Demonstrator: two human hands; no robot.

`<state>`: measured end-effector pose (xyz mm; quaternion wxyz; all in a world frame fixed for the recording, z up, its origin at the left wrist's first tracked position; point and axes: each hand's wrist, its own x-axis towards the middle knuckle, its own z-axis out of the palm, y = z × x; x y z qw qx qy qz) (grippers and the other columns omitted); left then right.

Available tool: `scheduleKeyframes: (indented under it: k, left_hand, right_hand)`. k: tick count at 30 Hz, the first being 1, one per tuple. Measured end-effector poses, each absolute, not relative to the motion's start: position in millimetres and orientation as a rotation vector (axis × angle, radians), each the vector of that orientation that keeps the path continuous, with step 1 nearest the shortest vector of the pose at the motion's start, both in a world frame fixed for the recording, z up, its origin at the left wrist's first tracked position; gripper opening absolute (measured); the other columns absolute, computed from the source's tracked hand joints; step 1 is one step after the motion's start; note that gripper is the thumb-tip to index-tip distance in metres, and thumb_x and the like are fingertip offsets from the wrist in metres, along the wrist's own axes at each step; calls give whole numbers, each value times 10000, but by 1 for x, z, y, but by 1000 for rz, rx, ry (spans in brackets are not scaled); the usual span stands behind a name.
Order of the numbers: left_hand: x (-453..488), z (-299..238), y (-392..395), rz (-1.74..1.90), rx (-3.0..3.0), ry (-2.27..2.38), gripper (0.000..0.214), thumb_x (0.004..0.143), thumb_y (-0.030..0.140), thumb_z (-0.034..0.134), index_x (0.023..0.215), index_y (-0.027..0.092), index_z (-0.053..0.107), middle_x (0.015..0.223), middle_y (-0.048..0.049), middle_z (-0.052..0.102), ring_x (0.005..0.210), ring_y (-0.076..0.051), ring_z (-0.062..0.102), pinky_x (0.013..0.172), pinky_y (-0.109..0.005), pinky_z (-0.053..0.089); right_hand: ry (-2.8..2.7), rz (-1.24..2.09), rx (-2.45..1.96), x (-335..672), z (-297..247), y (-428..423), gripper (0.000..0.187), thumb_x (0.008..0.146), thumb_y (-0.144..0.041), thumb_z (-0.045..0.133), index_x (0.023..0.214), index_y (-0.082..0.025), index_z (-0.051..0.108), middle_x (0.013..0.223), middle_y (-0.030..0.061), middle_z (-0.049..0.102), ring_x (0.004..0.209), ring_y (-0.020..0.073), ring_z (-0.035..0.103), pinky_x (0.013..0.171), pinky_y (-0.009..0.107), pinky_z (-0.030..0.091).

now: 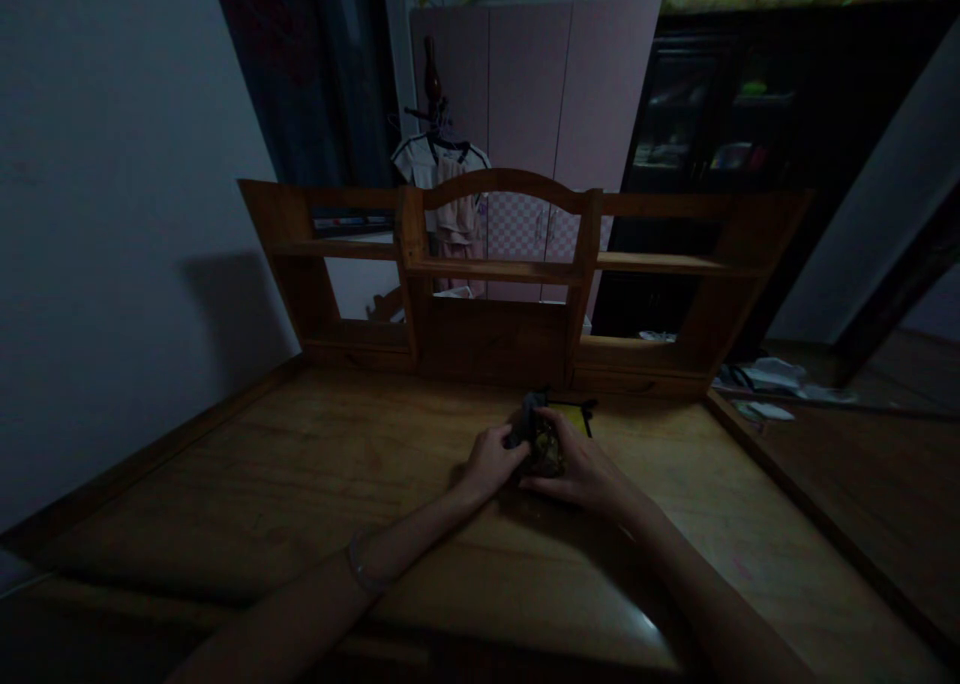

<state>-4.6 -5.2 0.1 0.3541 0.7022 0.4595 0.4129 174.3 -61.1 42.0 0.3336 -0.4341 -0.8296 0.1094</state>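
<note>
Both hands meet over the wooden desk, in front of its shelf unit. My right hand (pixel 589 469) is wrapped round a small dark thing with a yellowish mottled pattern (pixel 549 452), thumb below and fingers above. On its left side my left hand (pixel 495 459) is closed at a grey, soft-looking piece (pixel 528 411), which seems joined to the patterned thing; its fingertips are partly hidden. A flat yellow piece with black edging (pixel 574 417) shows just behind my right fingers. Dim light hides what kind of things these are.
The wooden desk (pixel 337 454) has a raised edge along its right side. A low wooden shelf unit (pixel 495 339) stands across its back. At the left is a white wall (pixel 135 264). Plastic bags (pixel 780 376) lie beyond the right edge.
</note>
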Motion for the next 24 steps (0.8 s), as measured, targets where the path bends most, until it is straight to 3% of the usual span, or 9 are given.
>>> scheduleKeyframes:
  k: [10, 17, 24]
  left_hand:
    - [-7, 2, -4, 1101, 1807, 1205, 252, 751, 316, 575, 819, 106, 695, 718, -38, 673, 680, -181, 604, 579, -220, 411]
    - [-4, 1, -6, 1127, 1795, 1131, 224, 735, 248, 534, 837, 108, 676, 742, -27, 657, 698, -168, 580, 599, -216, 414]
    - [-4, 6, -9, 1139, 1560, 1038, 230, 735, 293, 534, 816, 111, 648, 775, -28, 641, 714, -166, 556, 611, -226, 415]
  right_hand:
    - [-2135, 163, -1234, 170, 35, -56, 895, 679, -573, 746, 1383, -220, 321, 1315, 135, 508, 1182, 303, 516, 973, 448, 442]
    - [-2141, 180, -1180, 167, 44, -60, 836, 683, -513, 767, 1352, -234, 350, 1262, 124, 527, 1111, 297, 551, 905, 426, 472]
    - [-2124, 177, -1124, 163, 49, -63, 824, 673, -440, 791, 1345, -254, 350, 1265, 108, 507, 1115, 298, 536, 895, 433, 480]
